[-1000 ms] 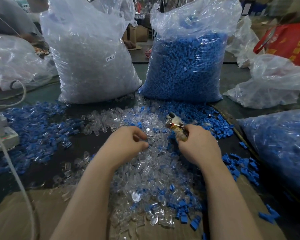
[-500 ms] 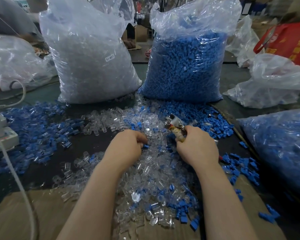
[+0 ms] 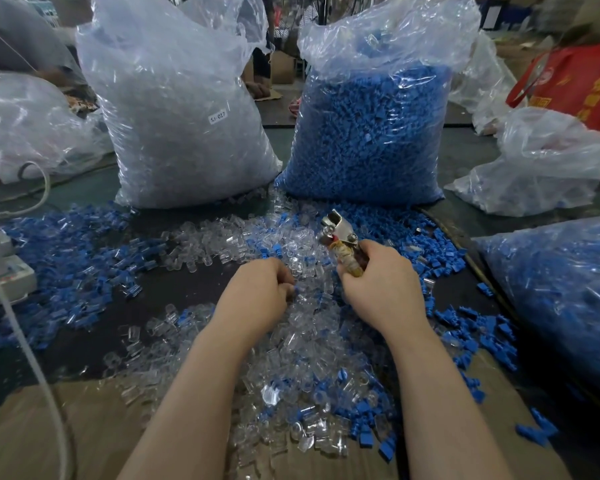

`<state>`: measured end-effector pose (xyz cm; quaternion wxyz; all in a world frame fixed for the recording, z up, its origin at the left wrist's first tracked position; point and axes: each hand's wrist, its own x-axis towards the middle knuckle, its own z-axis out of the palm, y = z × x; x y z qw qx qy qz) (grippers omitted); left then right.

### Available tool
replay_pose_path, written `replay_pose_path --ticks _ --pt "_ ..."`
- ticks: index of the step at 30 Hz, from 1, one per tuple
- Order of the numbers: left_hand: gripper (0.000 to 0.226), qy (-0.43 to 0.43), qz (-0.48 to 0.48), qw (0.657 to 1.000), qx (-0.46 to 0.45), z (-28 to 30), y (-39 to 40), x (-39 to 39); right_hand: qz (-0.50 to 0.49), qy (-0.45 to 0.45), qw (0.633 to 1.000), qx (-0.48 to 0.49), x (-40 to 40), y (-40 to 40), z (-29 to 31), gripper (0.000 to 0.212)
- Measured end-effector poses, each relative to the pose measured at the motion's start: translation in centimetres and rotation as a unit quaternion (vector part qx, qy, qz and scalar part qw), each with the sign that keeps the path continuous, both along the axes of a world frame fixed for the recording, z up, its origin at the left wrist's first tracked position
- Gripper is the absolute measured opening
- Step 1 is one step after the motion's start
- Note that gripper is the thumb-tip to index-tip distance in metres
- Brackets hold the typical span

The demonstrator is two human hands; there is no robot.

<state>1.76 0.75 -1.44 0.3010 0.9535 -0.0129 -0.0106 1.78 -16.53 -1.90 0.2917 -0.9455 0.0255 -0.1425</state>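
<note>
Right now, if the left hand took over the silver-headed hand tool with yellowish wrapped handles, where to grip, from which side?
Likely the wrapped handles, coming from the left: the right hand covers their lower part, and the bare stretch sits just under the metal head, which tilts up and away.

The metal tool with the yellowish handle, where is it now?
The metal tool is right of centre in the head view, in the right hand, above clear plastic caps, near the blue-filled bag.
</note>
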Motion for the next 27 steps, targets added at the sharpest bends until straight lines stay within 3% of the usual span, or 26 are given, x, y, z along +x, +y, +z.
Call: replay_pose_path --ticks 4,8,11,16,27 --pt "0.009 -0.020 0.027 0.983 -0.180 0.6 0.1 -0.3 0.021 -0.017 0.997 0.073 0.0 0.0 0.2 0.010" --pt "0.024 0.045 0.000 0.920 -0.389 1.5 -0.3 -0.5 0.064 -0.019 0.979 0.193 -0.2 0.2 0.7 0.007" --pt "0.026 0.068 -0.001 0.884 -0.463 2.0 -0.6 -0.6 0.087 -0.028 0.966 0.243 -0.3 0.3 0.8 0.002" --pt "0.015 0.072 -0.008 0.853 -0.517 2.4 -1.1 -0.6 0.119 -0.034 0.947 0.298 -0.5 0.5 1.1 0.010" --pt "0.015 -0.029 -0.087 0.892 -0.442 2.1 -1.4 -0.9 0.166 0.000 0.900 0.402 -1.1 1.0 1.9 0.011"
